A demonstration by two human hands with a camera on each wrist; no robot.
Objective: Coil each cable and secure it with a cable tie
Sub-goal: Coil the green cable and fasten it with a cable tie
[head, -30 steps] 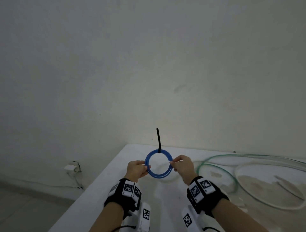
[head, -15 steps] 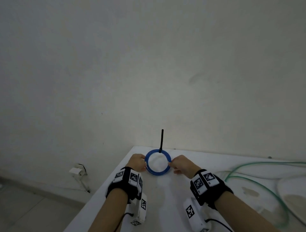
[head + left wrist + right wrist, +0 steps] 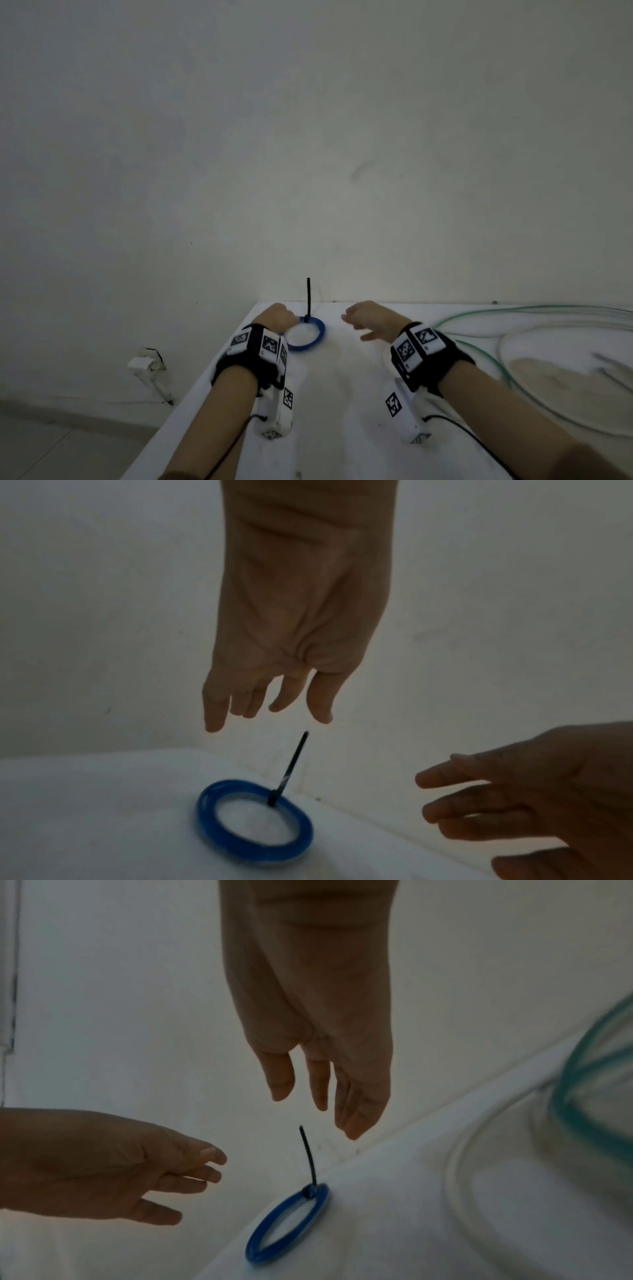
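On the white table [image 3: 342, 394], set against a plain pale wall [image 3: 308, 137], the following items are recorded, largest first.

Table: white top, seen in all three views; its far edge meets the wall.

Loose cables: a large whitish loop [image 3: 507, 363] and a green cable [image 3: 479, 356] are laid on the right part of the table, well apart from the coil; a blurred green length [image 3: 582, 1123] is seen at the right edge of the right wrist view.

Left hand [image 3: 279, 317]: held above the table near its far left corner, just beside the coil. In the left wrist view its fingers [image 3: 215, 712] are shown hanging loosely, slightly spread, with nothing held; the coil is seen below them, apart.

Right hand [image 3: 370, 318]: held above the table to the right of the coil, clear of it. Its fingers [image 3: 356, 1112] are shown relaxed and nearly straight, with nothing held.

Blue cable coil [image 3: 310, 337]: a small tight ring of several turns, laid flat on the table near the far edge, between the two hands and nearer the left one; touched by neither.

Black cable tie [image 3: 308, 298]: fastened round the far side of the coil, its free tail standing nearly upright against the wall. The tail is also seen in the wrist views [image 3: 291, 767] [image 3: 308, 1156].

Wall socket [image 3: 144, 363]: a small white fitting noted low on the wall, left of the table.
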